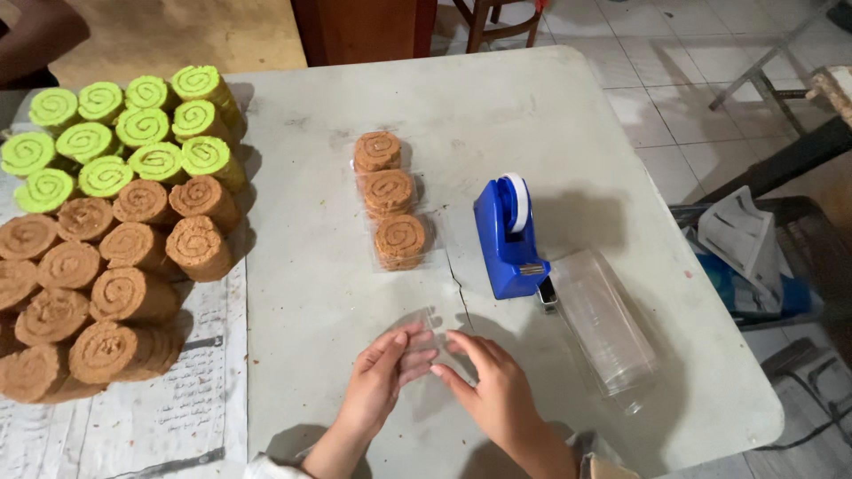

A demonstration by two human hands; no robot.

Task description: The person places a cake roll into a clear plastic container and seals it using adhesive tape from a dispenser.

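Left hand (383,372) and right hand (493,383) pinch a clear plastic sleeve (432,333) between fingertips, low over the surface (568,115) (near the blue tape dispenser (508,238)). Judged light, flimsy, slippery; grip edges.

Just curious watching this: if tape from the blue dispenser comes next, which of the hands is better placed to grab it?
Probably the right hand. It lies on the same side as the blue tape dispenser, while the left hand could keep holding the clear plastic pack.
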